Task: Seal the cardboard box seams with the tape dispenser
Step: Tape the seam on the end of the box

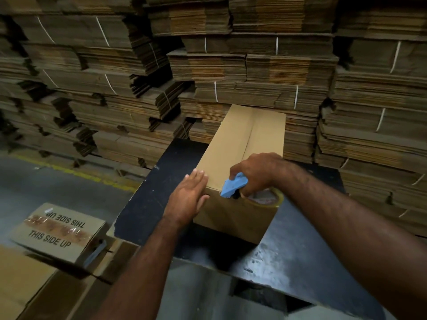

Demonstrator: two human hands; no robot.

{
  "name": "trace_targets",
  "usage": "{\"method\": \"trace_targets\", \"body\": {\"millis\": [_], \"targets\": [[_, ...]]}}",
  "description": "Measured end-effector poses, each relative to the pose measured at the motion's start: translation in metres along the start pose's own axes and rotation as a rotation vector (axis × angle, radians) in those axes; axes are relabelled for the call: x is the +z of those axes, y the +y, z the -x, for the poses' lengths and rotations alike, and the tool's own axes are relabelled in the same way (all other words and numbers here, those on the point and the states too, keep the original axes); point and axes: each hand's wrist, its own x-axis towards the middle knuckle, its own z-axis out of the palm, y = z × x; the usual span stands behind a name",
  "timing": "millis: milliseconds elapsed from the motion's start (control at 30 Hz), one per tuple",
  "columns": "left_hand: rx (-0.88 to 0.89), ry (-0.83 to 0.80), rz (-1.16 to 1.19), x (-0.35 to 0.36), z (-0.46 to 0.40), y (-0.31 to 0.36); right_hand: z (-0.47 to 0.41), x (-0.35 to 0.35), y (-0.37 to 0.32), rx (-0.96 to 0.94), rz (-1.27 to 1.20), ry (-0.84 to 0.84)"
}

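A long brown cardboard box (240,139) lies on a black table (147,199), its closed top flaps meeting in a centre seam. My right hand (256,172) grips a blue tape dispenser (233,184) with a roll of clear tape (268,198), held at the box's near top edge by the seam. My left hand (188,199) is flat, fingers together, pressed against the near left corner of the box.
Tall stacks of flattened, strapped cartons (254,65) fill the background right behind the table. On the lower left stands a taped box printed "THIS SIDE UP" (57,229) on other cardboard. A yellow line (76,173) marks the grey floor.
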Motion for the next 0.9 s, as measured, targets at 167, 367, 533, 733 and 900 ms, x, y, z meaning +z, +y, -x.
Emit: {"method": "trace_targets", "body": {"millis": [167,367,533,733,900], "targets": [[0.025,0.081,0.026,-0.002,-0.002,-0.018,-0.006,-0.004,-0.003,0.007,-0.041,-0.010],[0.017,0.036,-0.009,-0.020,-0.031,-0.030,-0.023,-0.018,-0.025,0.040,-0.061,0.028],[0.081,0.003,0.038,0.007,-0.019,-0.016,-0.028,-0.013,-0.017,0.036,-0.061,0.014],[0.072,0.056,0.087,0.010,-0.018,-0.029,-0.007,-0.008,0.012,-0.018,-0.090,0.035],[0.100,0.065,0.083,0.009,-0.019,-0.030,0.022,0.010,0.036,0.044,-0.114,-0.019]]}}
